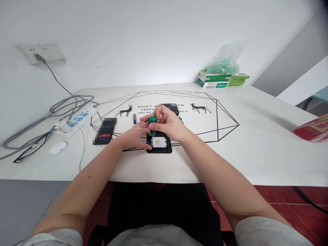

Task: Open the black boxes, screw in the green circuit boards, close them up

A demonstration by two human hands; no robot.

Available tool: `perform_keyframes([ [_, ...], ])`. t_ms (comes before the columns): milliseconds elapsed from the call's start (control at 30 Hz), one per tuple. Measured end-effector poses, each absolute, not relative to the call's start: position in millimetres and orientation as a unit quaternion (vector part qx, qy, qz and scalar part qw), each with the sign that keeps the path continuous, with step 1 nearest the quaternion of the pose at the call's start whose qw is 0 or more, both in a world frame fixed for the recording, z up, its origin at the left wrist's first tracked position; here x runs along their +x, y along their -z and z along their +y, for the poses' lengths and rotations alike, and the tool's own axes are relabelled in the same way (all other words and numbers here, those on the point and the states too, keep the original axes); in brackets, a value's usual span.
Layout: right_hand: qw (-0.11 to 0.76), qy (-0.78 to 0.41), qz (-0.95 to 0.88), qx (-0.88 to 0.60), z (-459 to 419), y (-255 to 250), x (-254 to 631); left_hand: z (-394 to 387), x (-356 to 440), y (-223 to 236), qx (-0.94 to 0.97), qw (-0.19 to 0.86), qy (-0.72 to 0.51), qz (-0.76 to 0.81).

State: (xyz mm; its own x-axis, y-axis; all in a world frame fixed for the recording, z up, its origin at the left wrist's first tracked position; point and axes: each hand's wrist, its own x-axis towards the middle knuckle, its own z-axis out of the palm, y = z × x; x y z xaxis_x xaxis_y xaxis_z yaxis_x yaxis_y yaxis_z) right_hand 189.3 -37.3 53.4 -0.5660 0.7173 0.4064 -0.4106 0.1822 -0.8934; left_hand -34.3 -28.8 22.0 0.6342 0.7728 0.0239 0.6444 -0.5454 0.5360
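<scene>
My right hand [167, 123] is closed round the green handle of a screwdriver [153, 119], held upright over the far left part of an open black device case [167, 149]. The screwdriver's tip is hidden. Inside the case lies a silver-white plate [162, 142] with a small yellowish square. At the case's left side is my left hand [137, 136], its thumb on the near left corner and its fingers near the screwdriver, gripping the case. Behind my right hand, partly covered, lies a black box-like part [174, 108]. A bit of something green [181, 120] shows beside my right wrist.
A small screwdriver [134, 118] and a phone [105, 131] lie left of the hands. Farther left are a power strip [79, 119] with grey cables, a white earphone case [58, 147] and glasses [33, 148]. Green-white boxes [215, 79] stand against the wall; a red box [314, 129] is at right.
</scene>
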Motion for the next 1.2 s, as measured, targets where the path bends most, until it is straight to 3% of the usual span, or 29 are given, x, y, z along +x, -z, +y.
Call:
perform_keyframes([
  [167, 0.446, -0.613, -0.634, -0.152, -38, -54, 193, -26, -36, -19, 0.878, 0.250, -0.134, 0.386],
  [433, 0.501, -0.420, -0.728, -0.206, -30, -52, 197, -25, -36, -20, 0.879, 0.248, -0.135, 0.384],
  [1000, 0.505, -0.550, -0.639, -0.187, -37, -51, 186, -26, -36, -19, 0.877, 0.244, -0.138, 0.390],
  [1200, 0.501, -0.437, -0.718, -0.209, -37, -53, 192, -25, -36, -19, 0.878, 0.244, -0.129, 0.391],
])
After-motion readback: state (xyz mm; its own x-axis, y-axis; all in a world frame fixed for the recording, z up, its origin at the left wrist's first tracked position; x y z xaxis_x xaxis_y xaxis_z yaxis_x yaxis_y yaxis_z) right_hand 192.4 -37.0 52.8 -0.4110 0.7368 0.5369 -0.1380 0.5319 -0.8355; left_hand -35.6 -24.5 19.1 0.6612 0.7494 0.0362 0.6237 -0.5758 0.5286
